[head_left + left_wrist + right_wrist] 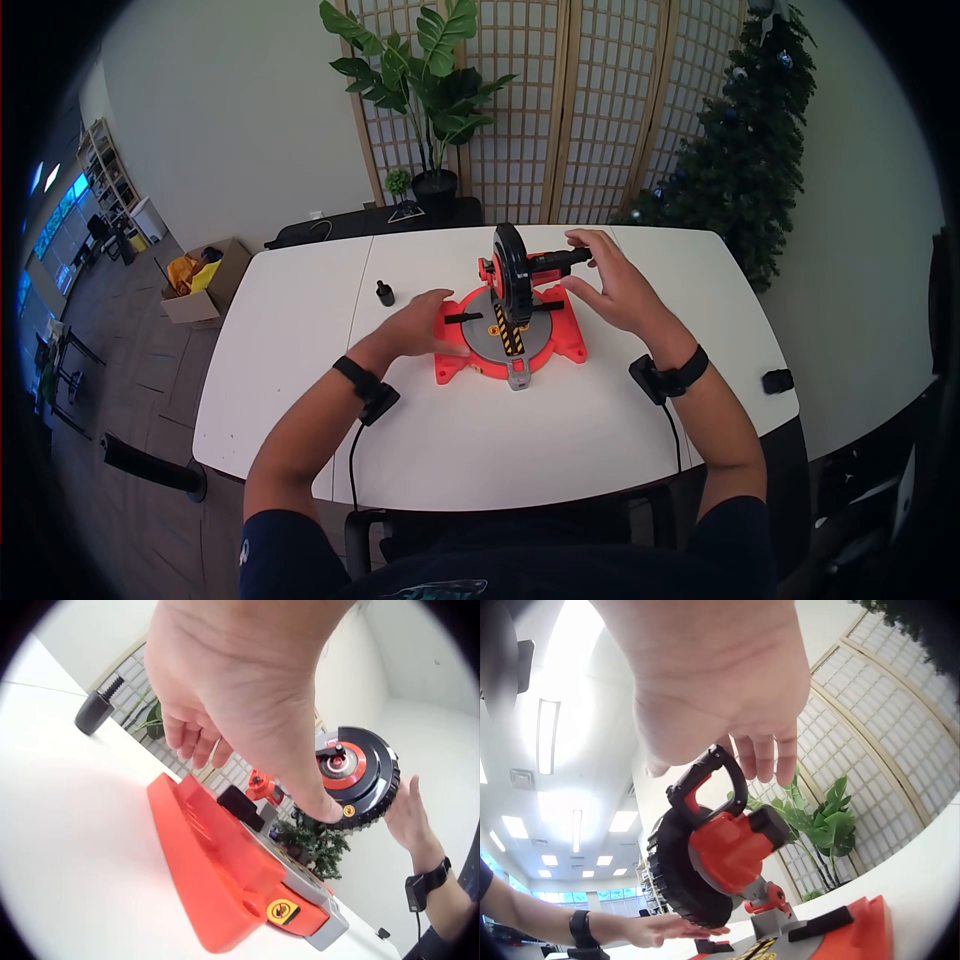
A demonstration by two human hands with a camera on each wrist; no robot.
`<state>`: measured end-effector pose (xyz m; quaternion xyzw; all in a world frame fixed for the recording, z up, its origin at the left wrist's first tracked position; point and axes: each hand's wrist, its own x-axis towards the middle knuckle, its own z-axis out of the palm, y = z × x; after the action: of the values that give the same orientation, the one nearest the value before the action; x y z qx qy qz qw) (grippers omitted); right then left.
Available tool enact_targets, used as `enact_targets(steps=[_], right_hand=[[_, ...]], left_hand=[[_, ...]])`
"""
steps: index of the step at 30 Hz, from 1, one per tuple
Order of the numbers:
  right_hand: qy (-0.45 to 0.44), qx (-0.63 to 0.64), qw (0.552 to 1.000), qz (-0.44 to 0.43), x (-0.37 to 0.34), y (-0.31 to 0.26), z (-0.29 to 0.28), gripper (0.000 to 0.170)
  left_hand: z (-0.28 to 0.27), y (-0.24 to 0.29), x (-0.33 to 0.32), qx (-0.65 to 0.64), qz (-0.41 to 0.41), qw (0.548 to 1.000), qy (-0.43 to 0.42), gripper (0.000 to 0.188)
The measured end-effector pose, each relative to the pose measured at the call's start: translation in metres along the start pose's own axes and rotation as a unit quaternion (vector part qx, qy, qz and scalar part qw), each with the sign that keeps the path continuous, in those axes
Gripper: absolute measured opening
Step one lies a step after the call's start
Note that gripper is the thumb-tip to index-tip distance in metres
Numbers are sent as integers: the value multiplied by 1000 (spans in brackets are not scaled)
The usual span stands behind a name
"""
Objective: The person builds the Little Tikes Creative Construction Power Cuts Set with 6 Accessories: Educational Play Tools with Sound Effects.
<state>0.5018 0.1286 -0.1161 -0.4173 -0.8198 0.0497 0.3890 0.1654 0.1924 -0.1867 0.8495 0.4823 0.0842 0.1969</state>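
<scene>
We see the saw (512, 275) at the middle of the worktop (450, 440), between the two hands. Its black disc stands upright over a grey turntable (480, 340), which sits within the red base (568, 335). A black-and-yellow strip (512, 338) runs across the turntable. From the disc, the black handle (560, 261) projects to the right.

We observe the left hand (415, 323) at the left edge of the base: fingers extended, thumb set apart, nothing gripped. We cannot tell whether it touches the base. We observe the right hand (618, 288) at the handle: also open, fingers extended and not wrapped around it. Contact there cannot be confirmed.

Each wrist carries a strapped black camera. To the left of the saw, well apart from it, we locate a dark knob (94, 712) with a threaded stem. A small black object (777, 381) rests near the right edge of the worktop. Beyond the worktop, we note a plant (437, 188), a folding screen (515, 110) and a decorated tree (740, 140).
</scene>
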Motion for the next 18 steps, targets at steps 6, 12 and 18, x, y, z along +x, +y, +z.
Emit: enact_targets(steps=[6,12,18], right_hand=[[-19,49,997,49,-22,31,3,75],[-15,87,994,58,-36,41,0,77],[-8,104,992,63,-39,40,-3,81]], left_hand=[[-26,-30,-9,-18,-3,989,147,56],[-41,-83,-8,79,-18,968,238,46],[-55,-124,5,67,-59,981,173,54]])
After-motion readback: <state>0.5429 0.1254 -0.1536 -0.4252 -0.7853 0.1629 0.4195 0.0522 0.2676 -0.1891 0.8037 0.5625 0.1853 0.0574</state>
